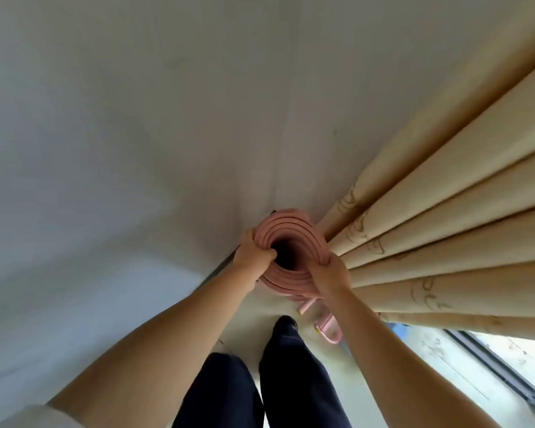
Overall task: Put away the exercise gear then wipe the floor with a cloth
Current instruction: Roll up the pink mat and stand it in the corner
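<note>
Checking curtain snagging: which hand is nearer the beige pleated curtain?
Right. The right hand grips the rolled pink mat beside the beige pleated curtain; the left hand grips its far side.

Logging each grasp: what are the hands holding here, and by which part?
Both hold the rolled pink mat by its top end: left hand and right hand curl over opposite rims.

readable text: none
curtain (445,242): brown looping marks on the beige folds, possibly script or just a pattern, too blurred to read
rolled pink mat (294,239): no print visible on the coiled end
wall (136,118): no signs or labels
numbers/brands: none legible
</note>
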### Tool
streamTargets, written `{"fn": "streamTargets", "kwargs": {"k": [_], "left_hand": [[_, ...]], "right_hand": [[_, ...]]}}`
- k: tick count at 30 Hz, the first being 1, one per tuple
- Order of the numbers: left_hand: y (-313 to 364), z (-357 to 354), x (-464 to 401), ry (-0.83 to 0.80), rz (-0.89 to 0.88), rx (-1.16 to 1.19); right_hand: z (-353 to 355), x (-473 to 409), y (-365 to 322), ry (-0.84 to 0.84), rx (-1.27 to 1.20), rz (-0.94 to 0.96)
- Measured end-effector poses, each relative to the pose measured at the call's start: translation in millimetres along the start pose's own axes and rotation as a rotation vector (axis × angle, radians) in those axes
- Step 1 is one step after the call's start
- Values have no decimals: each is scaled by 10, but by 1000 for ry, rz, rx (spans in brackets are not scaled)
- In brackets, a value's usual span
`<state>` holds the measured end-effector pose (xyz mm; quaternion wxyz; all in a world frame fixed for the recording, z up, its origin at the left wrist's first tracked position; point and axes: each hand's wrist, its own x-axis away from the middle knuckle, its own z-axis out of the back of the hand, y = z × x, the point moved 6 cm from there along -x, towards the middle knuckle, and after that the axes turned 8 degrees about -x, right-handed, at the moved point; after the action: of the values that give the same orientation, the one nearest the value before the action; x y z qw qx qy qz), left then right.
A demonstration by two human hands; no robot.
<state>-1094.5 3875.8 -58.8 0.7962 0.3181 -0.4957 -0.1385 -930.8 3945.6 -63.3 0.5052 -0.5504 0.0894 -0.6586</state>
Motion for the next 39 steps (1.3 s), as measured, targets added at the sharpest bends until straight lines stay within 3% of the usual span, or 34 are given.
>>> {"fn": "streamTargets", "kwargs": {"k": [5,10,15,19,22,29,33,39], "left_hand": [[373,-89,-980,-11,-26,-62],[327,-109,-1919,98,41,14],[225,-375,-2264,44,-16,-16],[323,-387,-2287,-19,-48,-19],[299,-339,-2264,-58,54,-6],[340,-201,-1948,-17,139,-108],[513,-90,-1567,21,19,-293],[710,89,-846,49,-167,-447]], "right_hand": [[-202,-985,-314,-3,-26,-6],[-511,-1880,-432,44,-6,33],[-536,-2248,-244,120,17,-12],[-459,-2304,-258,70,-94,-43],[-434,-2246,-298,44,-123,-91],[-420,-1922,-327,28,-119,-120],[-211,-1535,-580,35,106,88],[79,-856,-947,-88,457,355]]}}
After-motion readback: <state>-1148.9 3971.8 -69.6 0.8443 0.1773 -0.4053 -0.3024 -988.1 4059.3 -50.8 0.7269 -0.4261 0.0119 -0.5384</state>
